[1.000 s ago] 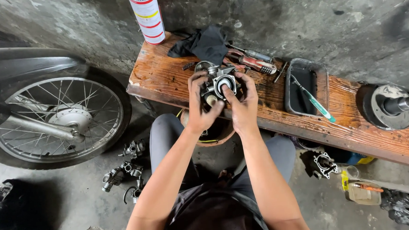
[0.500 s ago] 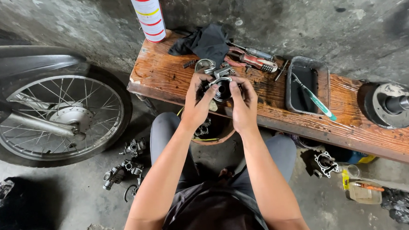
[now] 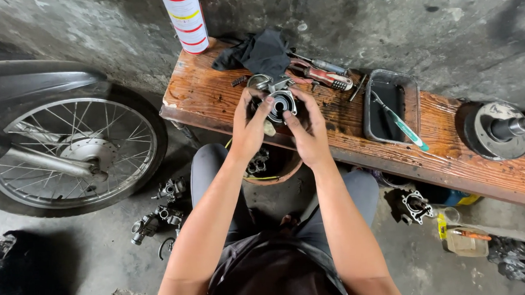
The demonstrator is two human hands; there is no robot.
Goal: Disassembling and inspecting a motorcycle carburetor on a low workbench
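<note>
Both my hands grip a small grey metal carburettor [image 3: 281, 102] just above the near edge of a worn wooden bench [image 3: 212, 96]. My left hand [image 3: 249, 127] wraps its left side, with the thumb near its round opening. My right hand [image 3: 307, 130] holds the right side, fingers curled over the top. The round bore of the carburettor faces up toward me. Its lower body is hidden behind my fingers.
On the bench lie a black rag [image 3: 258, 51], a spray can [image 3: 185, 20], screwdrivers [image 3: 321, 74], a dark tray with a toothbrush [image 3: 392, 108] and a round metal part [image 3: 501, 130]. A motorcycle wheel [image 3: 74, 152] stands left. Carburettor parts [image 3: 158, 216] lie on the floor.
My hands have turned the carburettor and lowered it slightly toward me; its round opening now faces up. The view has shifted a little.
</note>
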